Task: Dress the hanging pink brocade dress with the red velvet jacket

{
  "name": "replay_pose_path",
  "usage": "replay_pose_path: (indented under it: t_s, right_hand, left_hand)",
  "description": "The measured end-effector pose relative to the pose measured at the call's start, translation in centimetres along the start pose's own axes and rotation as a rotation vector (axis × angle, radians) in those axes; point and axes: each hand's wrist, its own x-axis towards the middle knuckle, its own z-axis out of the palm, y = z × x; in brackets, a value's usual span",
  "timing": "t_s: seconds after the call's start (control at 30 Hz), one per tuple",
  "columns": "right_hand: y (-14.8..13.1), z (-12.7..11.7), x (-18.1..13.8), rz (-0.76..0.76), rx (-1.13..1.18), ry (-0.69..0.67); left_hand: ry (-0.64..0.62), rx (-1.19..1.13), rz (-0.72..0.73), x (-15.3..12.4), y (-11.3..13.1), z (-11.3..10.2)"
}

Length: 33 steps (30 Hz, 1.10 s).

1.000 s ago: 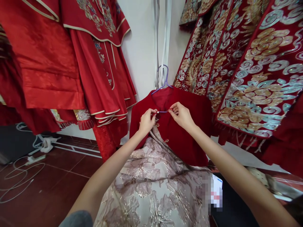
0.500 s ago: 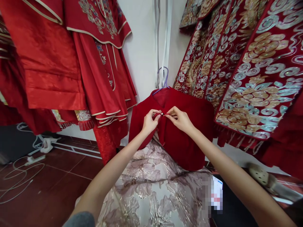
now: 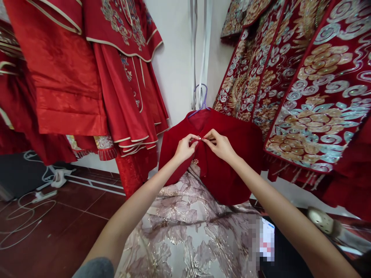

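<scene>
A dark red jacket [image 3: 232, 166] hangs on a purple hanger [image 3: 205, 96] ahead of me. Its neckline forms a V, and the front edges meet below it. My left hand [image 3: 185, 147] pinches a small beaded button [image 3: 199, 138] at the front opening. From the other side, the fingertips of my right hand [image 3: 218, 145] pinch the edge of the jacket at the same fastening. The fingertips partly hide the button. Lower on the front, a second ornate button [image 3: 196, 161] shows. Beneath the jacket spreads a pale floral brocade skirt [image 3: 185, 239].
Red garments [image 3: 124, 96] with cream piping hang on the left. Heavily embroidered panels [image 3: 315, 104] hang on the right. A phone [image 3: 267, 239] lies on a dark surface at lower right, near a beige clog [image 3: 320, 220]. White cables [image 3: 26, 216] trail over the tiled floor.
Both hands have drawn slightly closer together at the fastening. The lower button has come into clearer sight as the jacket front shifted. The view has moved a little.
</scene>
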Motion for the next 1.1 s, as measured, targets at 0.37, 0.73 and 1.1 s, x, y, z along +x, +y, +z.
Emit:
replay_pose_path:
  t_s: [0.37,0.73,1.1]
  right_hand:
    - [0.4,0.0,0.2,0.042,0.005,0.000]
    - [0.2,0.1,0.5,0.101,0.029,0.066]
    - [0.1,0.4,0.9,0.080,-0.009,0.068]
  left_hand:
    - [-0.242,0.582,0.154,2.6,3.1,-1.2]
    - [-0.298,0.659,0.140,3.3,3.6,-1.4]
    - [-0.325,0.572,0.152,4.0,3.9,-1.9]
